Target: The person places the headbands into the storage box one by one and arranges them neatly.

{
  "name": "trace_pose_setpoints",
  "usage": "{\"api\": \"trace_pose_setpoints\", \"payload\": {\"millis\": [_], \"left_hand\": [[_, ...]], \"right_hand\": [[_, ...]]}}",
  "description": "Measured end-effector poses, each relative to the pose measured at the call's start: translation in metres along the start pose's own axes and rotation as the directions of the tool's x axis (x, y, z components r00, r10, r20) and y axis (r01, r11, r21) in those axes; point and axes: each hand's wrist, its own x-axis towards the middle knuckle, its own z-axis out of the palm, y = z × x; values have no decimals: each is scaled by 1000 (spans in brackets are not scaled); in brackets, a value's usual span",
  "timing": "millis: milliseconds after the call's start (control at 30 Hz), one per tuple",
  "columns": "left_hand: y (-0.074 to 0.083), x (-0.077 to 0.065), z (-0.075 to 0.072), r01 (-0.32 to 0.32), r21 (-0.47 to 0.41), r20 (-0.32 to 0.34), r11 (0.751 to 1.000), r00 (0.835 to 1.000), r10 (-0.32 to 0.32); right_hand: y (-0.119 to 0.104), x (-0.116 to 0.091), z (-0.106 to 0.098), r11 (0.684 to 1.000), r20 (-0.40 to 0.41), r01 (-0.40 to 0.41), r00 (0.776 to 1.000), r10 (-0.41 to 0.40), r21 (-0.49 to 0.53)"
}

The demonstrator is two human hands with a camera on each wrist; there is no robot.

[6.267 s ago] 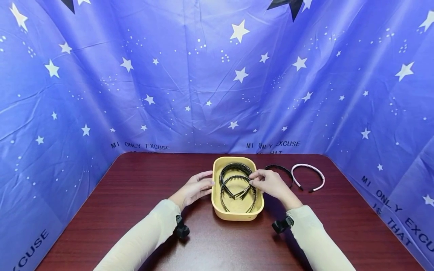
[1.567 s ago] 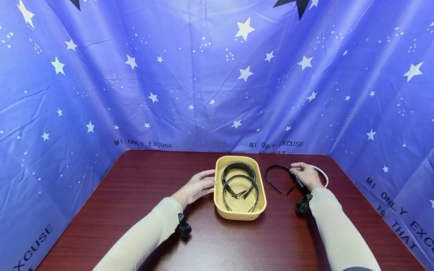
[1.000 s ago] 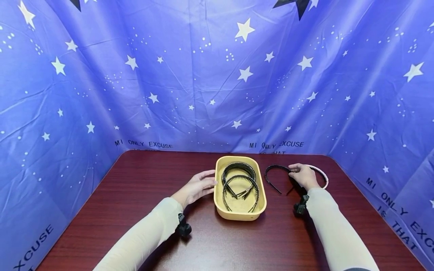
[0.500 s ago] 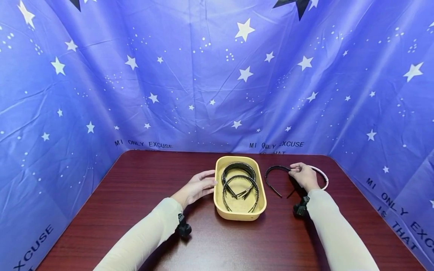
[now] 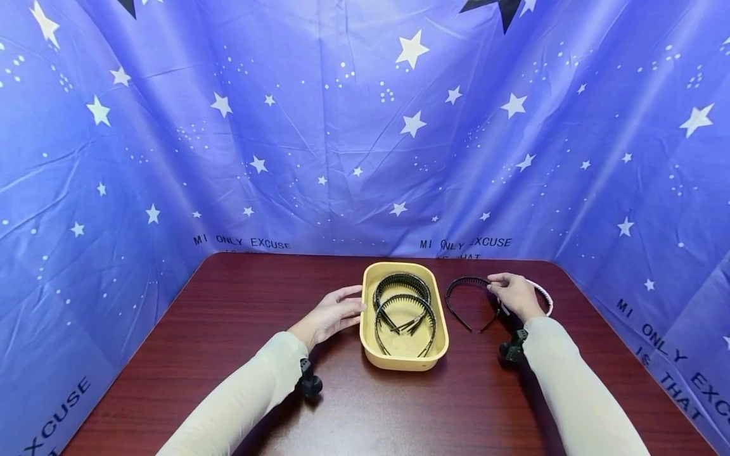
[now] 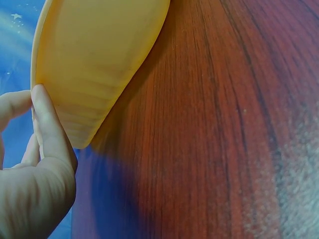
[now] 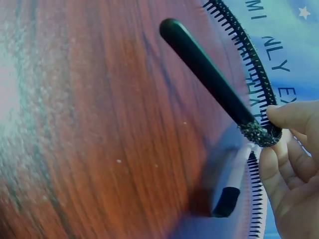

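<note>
In the head view a yellow plastic basin [image 5: 373,354] stands mid-table with several black toothed headbands [image 5: 406,297] inside. My left hand [image 5: 329,316] is at its left side, nearly straight fingertips touching the outer wall near the rim; the left wrist view shows the basin wall [image 6: 104,55] close by. To the right of the basin, my right hand [image 5: 516,296] pinches a black headband [image 5: 456,291] by its right side. Up close in the right wrist view, thumb and fingertips grip that headband's glittery band [image 7: 251,64]. A white-pink headband [image 5: 542,292] lies partly hidden behind this hand.
The dark red wooden table [image 5: 256,291] fills the lower view. A blue curtain [image 5: 319,139] with white stars encloses its back and sides. A black wrist camera [image 5: 513,347] hangs below the right sleeve, another camera [image 5: 310,380] below the left.
Since the oldest frame, my right hand has left the headbands in the basin and moved right to grip the black headband on the table. Lately it shifts only slightly; my left hand stays.
</note>
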Motion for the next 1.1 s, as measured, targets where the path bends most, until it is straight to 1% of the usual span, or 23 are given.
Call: {"api": "trace_pose_setpoints", "payload": {"millis": [100, 233, 367, 600, 933, 1100], "left_hand": [[1, 0, 0, -2, -2, -3, 1000, 1000, 2], [1, 0, 1, -3, 0, -4, 1000, 1000, 3], [2, 0, 1, 2, -4, -10, 1000, 1000, -2], [1, 1, 1, 4, 1, -10, 1000, 1000, -4], [0, 1, 1, -4, 5, 2, 1000, 1000, 4], [0, 0, 1, -2, 4, -9, 1000, 1000, 2]], "right_hand": [[-1, 1, -3, 1000, 28, 5, 1000, -5, -5], [-2, 1, -6, 999, 44, 20, 999, -19, -25], [-3, 1, -7, 999, 58, 19, 998, -18, -27], [-5, -3, -10, 1000, 71, 14, 997, -13, -7], [-6, -9, -14, 997, 121, -10, 993, 1, 74], [-8, -9, -15, 997, 127, 13, 992, -23, 74]]}}
